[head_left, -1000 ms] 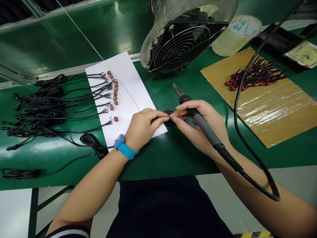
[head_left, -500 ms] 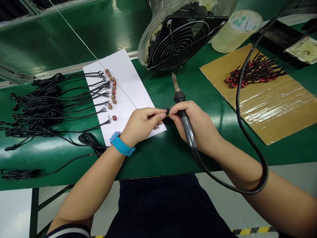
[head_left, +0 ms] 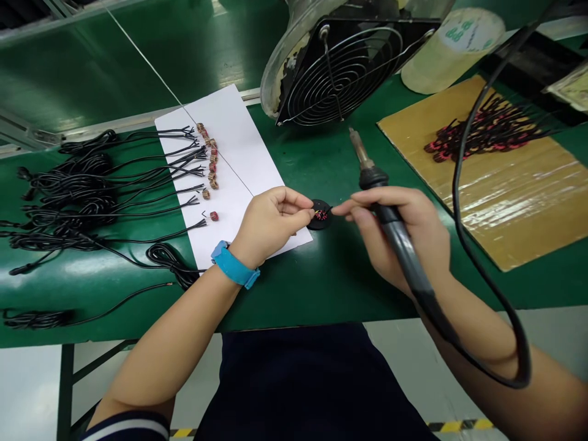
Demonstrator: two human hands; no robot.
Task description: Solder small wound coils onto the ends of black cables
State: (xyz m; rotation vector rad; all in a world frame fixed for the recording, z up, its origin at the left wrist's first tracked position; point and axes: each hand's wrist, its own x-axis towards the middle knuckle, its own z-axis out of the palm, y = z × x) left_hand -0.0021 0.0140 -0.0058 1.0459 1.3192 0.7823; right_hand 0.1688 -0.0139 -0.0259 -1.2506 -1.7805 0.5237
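A thin solder wire (head_left: 229,165) runs down from the upper left to my left hand (head_left: 271,222), whose thumb and fingers are pinched at the left edge of a round black disc (head_left: 319,223). Small red and black wires lie on the disc. What the left fingertips pinch is too small to make out. My right hand (head_left: 404,229) is wrapped round a soldering iron (head_left: 399,242), its metal tip pointing up and away. The right index fingertip is by a short black wire end at the disc's right side.
Black cables (head_left: 87,184) and small copper-coloured coils (head_left: 212,165) lie at the left, the coils on white paper (head_left: 239,138). A caged fan (head_left: 340,79) stands ahead. Red and black parts (head_left: 491,131) rest on brown cardboard (head_left: 496,208), near a pale tub (head_left: 441,61).
My right hand has moved right with the soldering iron, away from the left fingertips. The black disc shows more fully between the hands.
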